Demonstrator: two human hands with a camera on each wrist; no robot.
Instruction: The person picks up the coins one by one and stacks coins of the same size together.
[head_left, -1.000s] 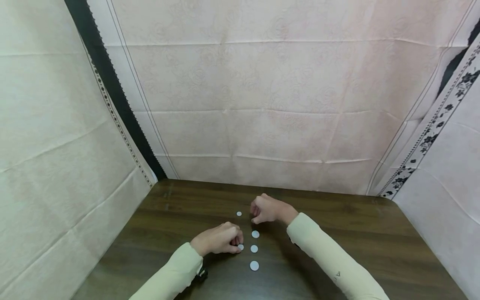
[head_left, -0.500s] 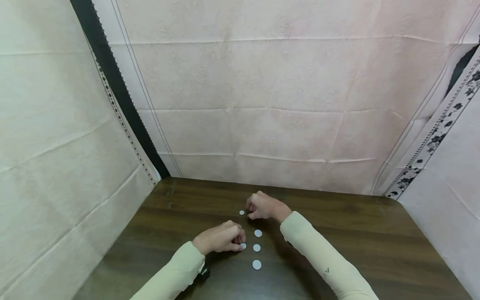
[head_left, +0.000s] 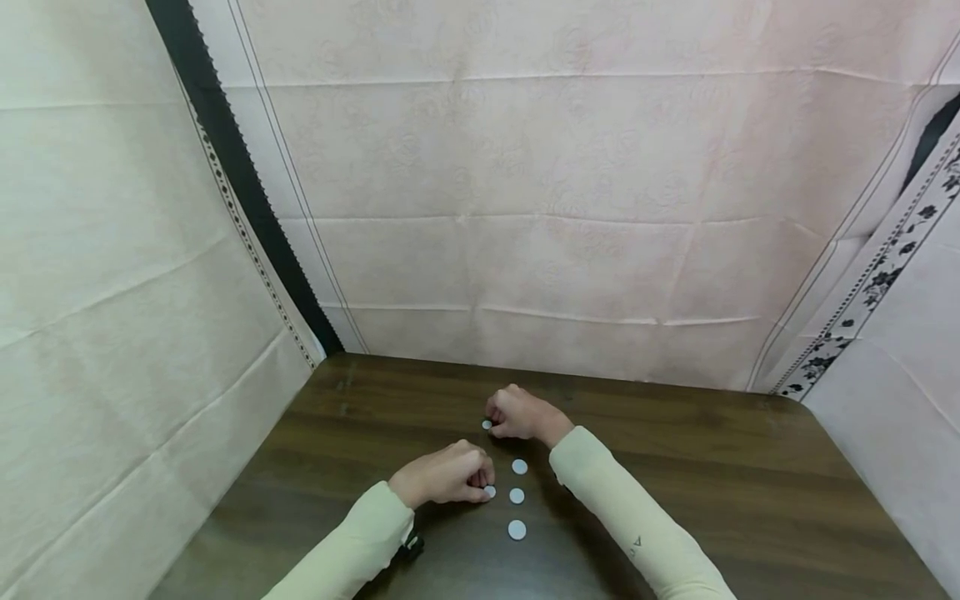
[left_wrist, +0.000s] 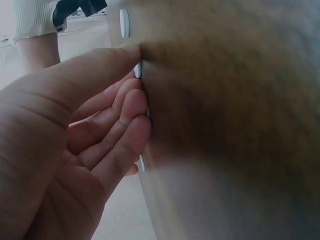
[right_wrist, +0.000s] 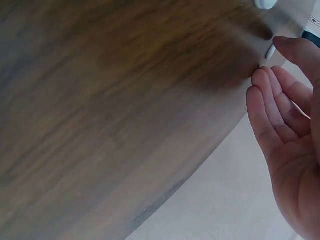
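Observation:
My left hand (head_left: 450, 473) rests low over the dark wooden table (head_left: 675, 467), thumb and fingertips at the sides of a small flat white disc (head_left: 490, 492). In the left wrist view that disc (left_wrist: 138, 70) shows pinched between thumb and index finger. Farther back, my right hand (head_left: 522, 415) has its relaxed fingertips around the smallest, farthest white disc (head_left: 487, 425). The right wrist view shows this disc (right_wrist: 270, 51) in the gap between thumb and fingers. Several more discs lie in a column right of my left hand: a far one (head_left: 520, 467), a middle one (head_left: 517, 496) and the nearest (head_left: 517, 530).
Pale cloth hangs behind the table as a back wall (head_left: 525, 208), with more cloth at the left (head_left: 150, 292) and right (head_left: 907, 358). The table's far edge (head_left: 637, 383) lies just behind my right hand. A dark wrist strap (head_left: 411, 546) is under the left sleeve.
My right hand has moved left until its fingertips reach the smallest disc. My left hand stays at its disc. The whole head view has shifted slightly.

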